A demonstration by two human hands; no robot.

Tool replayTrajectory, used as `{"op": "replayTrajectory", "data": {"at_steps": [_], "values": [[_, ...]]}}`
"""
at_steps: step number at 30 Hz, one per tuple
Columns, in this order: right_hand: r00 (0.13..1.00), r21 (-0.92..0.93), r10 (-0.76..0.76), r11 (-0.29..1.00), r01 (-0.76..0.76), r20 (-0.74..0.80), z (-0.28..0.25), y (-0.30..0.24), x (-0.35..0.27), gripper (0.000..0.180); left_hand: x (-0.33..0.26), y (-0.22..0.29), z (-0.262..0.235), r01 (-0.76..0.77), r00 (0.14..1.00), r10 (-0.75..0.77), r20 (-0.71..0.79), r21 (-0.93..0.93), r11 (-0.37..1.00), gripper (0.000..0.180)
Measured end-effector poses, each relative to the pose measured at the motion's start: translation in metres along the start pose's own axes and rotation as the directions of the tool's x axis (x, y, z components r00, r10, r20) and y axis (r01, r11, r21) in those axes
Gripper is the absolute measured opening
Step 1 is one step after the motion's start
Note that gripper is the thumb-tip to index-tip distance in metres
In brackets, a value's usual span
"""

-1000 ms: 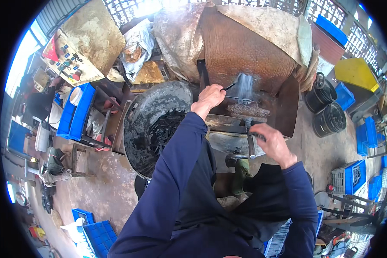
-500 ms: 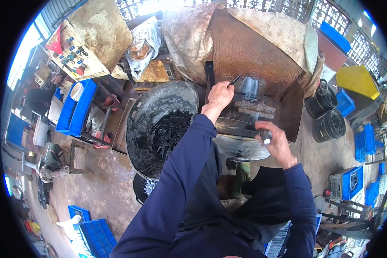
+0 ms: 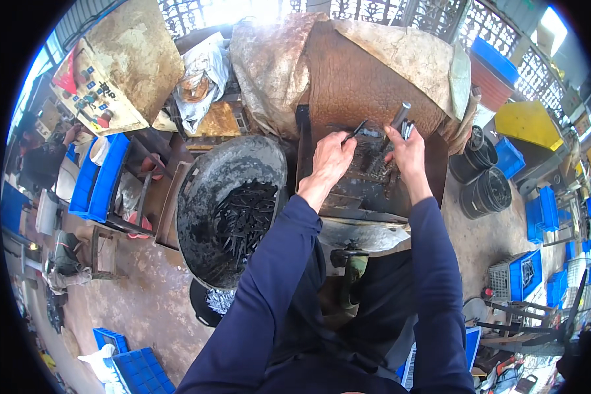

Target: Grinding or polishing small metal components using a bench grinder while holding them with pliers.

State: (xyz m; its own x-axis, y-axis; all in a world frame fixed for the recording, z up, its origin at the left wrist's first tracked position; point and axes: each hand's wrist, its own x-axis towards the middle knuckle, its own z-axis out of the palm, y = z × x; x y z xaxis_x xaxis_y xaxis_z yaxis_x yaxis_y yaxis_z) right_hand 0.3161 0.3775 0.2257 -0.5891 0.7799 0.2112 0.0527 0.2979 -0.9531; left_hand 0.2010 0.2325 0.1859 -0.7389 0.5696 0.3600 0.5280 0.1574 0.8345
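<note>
Gripping a bundle of short grey metal rods [image 3: 400,125], the right hand [image 3: 410,152] was clenched around it above the dark greasy machine bed [image 3: 368,190]. Left hand [image 3: 329,159] pinched one thin dark rod [image 3: 353,131] there. Best to feed rods singly, fingers kept off the mechanism. Behind stood a rusty brown sheet-metal hood [image 3: 354,79]; leftward, a round black pan of dark rods [image 3: 233,210]. Mechanism detail stayed hidden under the hands.

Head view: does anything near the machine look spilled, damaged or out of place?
Below the big black pan of dark metal rods, a small heap of pale metal pieces lies on the floor, as if spilled. The machine's cover looks rusty and worn.
</note>
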Motion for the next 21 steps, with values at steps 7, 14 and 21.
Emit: {"op": "replayTrajectory", "data": {"at_steps": [7,14,21], "values": [[0.998,-0.104,0.007,0.994,-0.014,-0.068,0.017,0.006,0.043,0.029,0.001,-0.001,0.001,0.020,0.999,-0.019,0.031,-0.032,0.999,0.025],[0.995,-0.193,-0.050,0.981,0.032,-0.090,0.019,0.007,0.045,0.030,0.002,0.001,0.002,-0.013,1.000,0.013,0.018,-0.019,1.000,0.025],[0.993,-0.228,-0.087,0.971,0.068,-0.073,0.018,0.007,0.044,0.031,-0.001,0.006,0.005,-0.035,0.999,0.035,0.036,-0.008,0.999,0.024]]}}
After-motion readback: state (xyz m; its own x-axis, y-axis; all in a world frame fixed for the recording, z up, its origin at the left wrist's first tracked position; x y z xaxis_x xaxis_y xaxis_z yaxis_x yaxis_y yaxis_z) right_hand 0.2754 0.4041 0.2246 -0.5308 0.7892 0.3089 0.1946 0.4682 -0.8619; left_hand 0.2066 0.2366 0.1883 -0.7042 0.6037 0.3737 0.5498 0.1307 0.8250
